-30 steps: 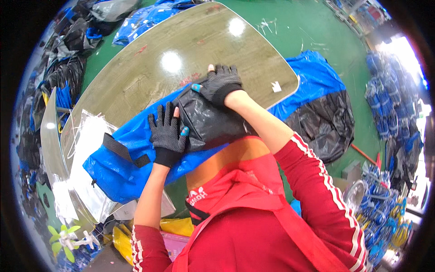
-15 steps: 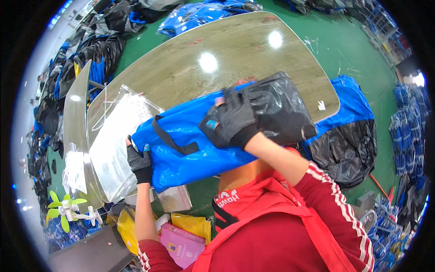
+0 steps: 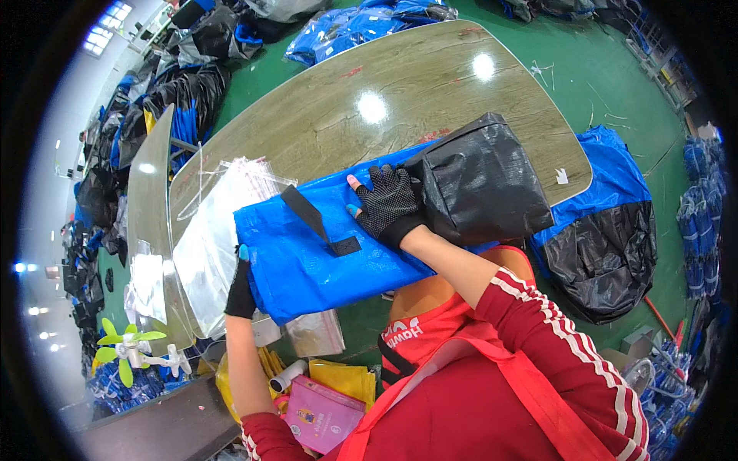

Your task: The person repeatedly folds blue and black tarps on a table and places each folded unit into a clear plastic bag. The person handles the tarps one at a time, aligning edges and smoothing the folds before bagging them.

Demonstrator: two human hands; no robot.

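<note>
- Blue-and-black bag (image 3: 323, 286) lies folded along the near side of the table (image 3: 423, 84), covering part of its near edge; black end to the right, blue end to the left.
- Right hand (image 3: 388, 201), gloved: fingers extended, thumb apart, palm down on the blue part, just beside the black end.
- Left hand (image 3: 240, 284), gloved: at the bag's left end, thumb on its edge; fingers hidden, so cannot tell whether they clamp it.
- Black strap (image 3: 304, 213) on the blue face, between the hands.
- Plastic sleeves (image 3: 207, 265) beside the bag's left end, tight against it; little room on that side.
- Wood-grain top shows broad between bag and far rim, widest room to move. White scrap (image 3: 561, 177) near the right rim.
- Beyond the right edge, second bag (image 3: 603, 246), also blue and black, close to the rim.
- Green floor (image 3: 615, 96) shows past the far right corner.
- Blue heap (image 3: 361, 29) just past the far edge.
- Nearer the body, below the bag: pink box (image 3: 327, 415), yellow packets (image 3: 342, 382); fan (image 3: 132, 347) at lower left.
</note>
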